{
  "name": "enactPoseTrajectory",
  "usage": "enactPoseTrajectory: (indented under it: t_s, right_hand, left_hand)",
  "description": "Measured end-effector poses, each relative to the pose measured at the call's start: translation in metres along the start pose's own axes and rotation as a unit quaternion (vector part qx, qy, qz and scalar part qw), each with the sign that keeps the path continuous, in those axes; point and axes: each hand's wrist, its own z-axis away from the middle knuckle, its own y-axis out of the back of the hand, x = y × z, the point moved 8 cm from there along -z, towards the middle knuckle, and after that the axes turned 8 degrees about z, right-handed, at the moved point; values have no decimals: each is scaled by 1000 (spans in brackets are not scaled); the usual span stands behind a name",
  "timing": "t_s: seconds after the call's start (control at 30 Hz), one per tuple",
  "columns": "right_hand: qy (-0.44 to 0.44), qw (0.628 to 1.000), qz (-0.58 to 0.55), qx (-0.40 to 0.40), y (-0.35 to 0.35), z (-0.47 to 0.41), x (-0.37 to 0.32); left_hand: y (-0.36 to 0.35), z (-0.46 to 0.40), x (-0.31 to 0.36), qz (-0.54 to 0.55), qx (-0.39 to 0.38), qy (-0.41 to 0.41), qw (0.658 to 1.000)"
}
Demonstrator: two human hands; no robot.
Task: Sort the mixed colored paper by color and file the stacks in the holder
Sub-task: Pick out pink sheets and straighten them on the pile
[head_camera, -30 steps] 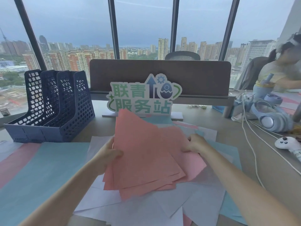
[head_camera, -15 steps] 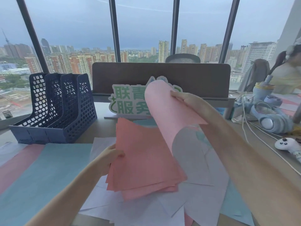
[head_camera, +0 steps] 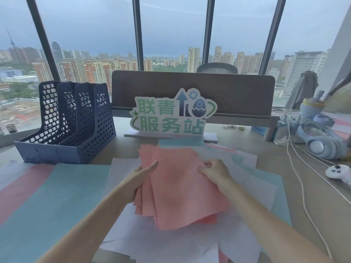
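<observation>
Sorting goes on: my left hand (head_camera: 140, 182) holds the pink paper stack (head_camera: 182, 188), my right hand (head_camera: 215, 170) pinches its top sheet, and next I must square it up.

White sheets (head_camera: 190, 249) mostly buried under the pink stack (head_camera: 182, 188), left hand (head_camera: 139, 179) fingers hidden beneath that stack, blue paper (head_camera: 47, 205) cut off at left edge, headphones (head_camera: 321, 143) blurred at right edge

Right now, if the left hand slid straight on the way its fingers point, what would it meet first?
Probably the green sign. The left hand holds the pink paper stack, fingers pointing up and right toward it; depth is unclear.
</observation>
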Motion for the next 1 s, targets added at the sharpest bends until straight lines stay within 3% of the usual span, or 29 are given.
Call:
enactPoseTrajectory:
  t_s: [0.07, 0.3, 0.37, 0.47, 0.63, 0.77, 1.0]
  right_hand:
    - [2, 999, 39, 11, -10, 4, 2]
    - [-9, 991, 130, 24, -12, -2, 3]
    - [-1, 1000, -24, -4, -1, 2, -3]
    - [36, 964, -249, -92, 9, 13, -22]
    - [171, 940, -292, 43, 51, 29, -61]
    - [250, 919, -282, 119, 77, 50, -89]
    - [289, 915, -250, 131, 93, 68, -107]
  left_hand:
    - [-8, 1, -1, 2, -35, -11, 999]
    - [-10, 2, 14, -47, -15, -94, 994]
    - [-11, 6, 27, -36, -16, -134, 990]
    - [-16, 20, 51, -28, -17, -208, 977]
    - [-22, 44, 92, -56, 54, -337, 938]
    - [-23, 59, 112, -28, 101, -373, 922]
    - [-30, 57, 108, 58, 29, -344, 937]
